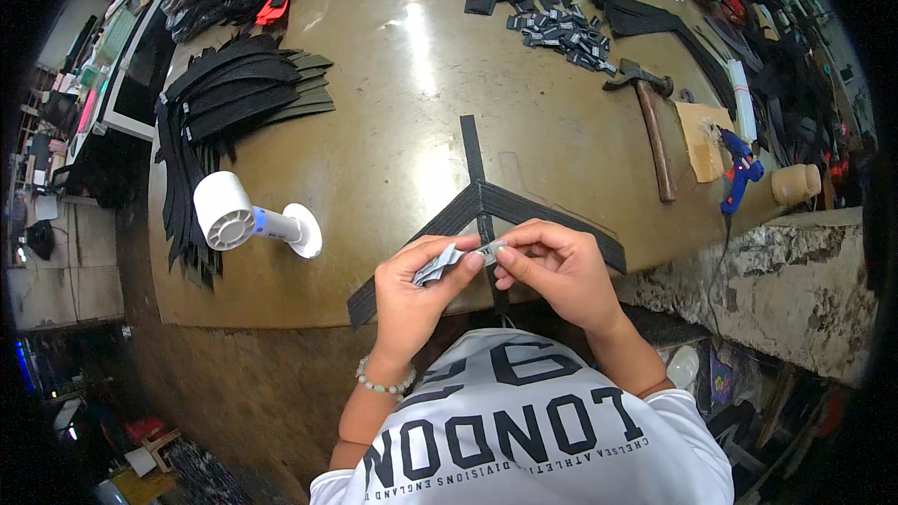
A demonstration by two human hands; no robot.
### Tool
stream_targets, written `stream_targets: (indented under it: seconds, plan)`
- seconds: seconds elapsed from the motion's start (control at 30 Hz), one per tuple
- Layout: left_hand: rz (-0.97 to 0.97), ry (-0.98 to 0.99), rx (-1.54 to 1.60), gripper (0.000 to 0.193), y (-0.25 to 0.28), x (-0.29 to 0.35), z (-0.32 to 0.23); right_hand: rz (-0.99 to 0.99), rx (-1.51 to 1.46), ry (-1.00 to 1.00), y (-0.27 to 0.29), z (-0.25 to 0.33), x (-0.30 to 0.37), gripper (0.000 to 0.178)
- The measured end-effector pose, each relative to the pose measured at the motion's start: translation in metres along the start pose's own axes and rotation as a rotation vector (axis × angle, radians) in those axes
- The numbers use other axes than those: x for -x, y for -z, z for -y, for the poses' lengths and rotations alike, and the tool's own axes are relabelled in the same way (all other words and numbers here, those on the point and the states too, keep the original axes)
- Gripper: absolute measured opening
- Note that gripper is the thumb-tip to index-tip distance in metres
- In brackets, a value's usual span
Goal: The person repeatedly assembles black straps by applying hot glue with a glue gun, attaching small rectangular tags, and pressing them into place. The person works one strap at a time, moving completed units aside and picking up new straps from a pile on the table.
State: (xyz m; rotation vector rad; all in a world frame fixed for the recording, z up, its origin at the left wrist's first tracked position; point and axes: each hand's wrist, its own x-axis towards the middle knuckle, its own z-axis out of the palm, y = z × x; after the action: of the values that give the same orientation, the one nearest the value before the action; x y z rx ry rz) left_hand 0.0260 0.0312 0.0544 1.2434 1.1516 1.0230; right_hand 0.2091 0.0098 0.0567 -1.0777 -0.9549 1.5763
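Observation:
My left hand (410, 299) is closed round a small bunch of folded grey-white labels (436, 265). Its thumb and forefinger also touch one small grey label (488, 251), which the fingertips of my right hand (566, 271) pinch from the other side. Both hands are above a black strap piece (454, 209) lying on the table near its front edge. Wide bands angle out from its middle to the left and right, and a narrow strip runs through the middle, away and toward me. My fingers hide part of it.
On the brown table (393, 145) stand a white handheld fan (224, 210) and, behind it, stacked black strap pieces (229, 93). A hammer (655, 136), a blue glue gun (741, 168) and a tape roll (795, 184) lie right. Small dark labels (566, 36) are heaped farther back.

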Motion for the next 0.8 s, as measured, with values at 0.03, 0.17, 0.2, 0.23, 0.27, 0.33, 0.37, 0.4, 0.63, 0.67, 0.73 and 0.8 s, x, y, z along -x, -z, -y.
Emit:
stream_targets:
  seconds: [0.03, 0.17, 0.2, 0.23, 0.27, 0.33, 0.37, 0.4, 0.63, 0.67, 0.73, 0.8]
  plan:
    - [0.004, 0.022, -0.030, 0.018, 0.002, 0.000, -0.001, 0.006, 0.019, -0.017, 0.000, 0.000, -0.001, 0.019]
    - [-0.035, 0.082, -0.004, 0.012, 0.002, 0.000, 0.001, 0.027, 0.063, -0.081, 0.000, 0.006, -0.005, 0.018]
    - [-0.050, 0.056, -0.008, 0.012, 0.001, 0.000, 0.002, 0.030, 0.095, -0.087, 0.001, 0.008, -0.008, 0.018]
    - [-0.067, 0.031, -0.013, 0.013, 0.000, 0.000, 0.004, 0.041, 0.135, -0.114, 0.003, 0.010, -0.011, 0.017]
    - [-0.079, -0.017, -0.127, 0.014, 0.000, -0.001, 0.005, 0.034, 0.281, -0.049, 0.005, 0.012, -0.016, 0.017]
    - [-0.114, -0.119, -0.348, 0.016, 0.000, -0.008, 0.010, 0.036, 0.599, 0.031, 0.010, 0.017, -0.030, 0.016]
    - [-0.114, -0.156, -0.413, 0.018, -0.001, -0.013, 0.012, 0.050, 0.653, 0.053, 0.013, 0.018, -0.038, 0.016]
    - [-0.124, -0.199, -0.470, 0.020, -0.003, -0.019, 0.015, 0.060, 0.718, 0.060, 0.016, 0.018, -0.047, 0.017]
    - [-0.139, -0.174, -0.650, 0.024, -0.009, -0.043, 0.030, 0.039, 0.823, 0.006, 0.018, 0.003, -0.080, 0.017]
    - [-0.136, -0.157, -0.650, 0.023, -0.009, -0.043, 0.030, 0.013, 0.836, -0.031, 0.018, 0.001, -0.080, 0.017]
    - [-0.138, -0.140, -0.638, 0.025, -0.010, -0.042, 0.031, 0.005, 0.801, 0.015, 0.019, -0.002, -0.079, 0.017]
    - [-0.148, -0.142, -0.631, 0.027, -0.011, -0.042, 0.031, -0.008, 0.788, 0.020, 0.022, -0.004, -0.078, 0.017]
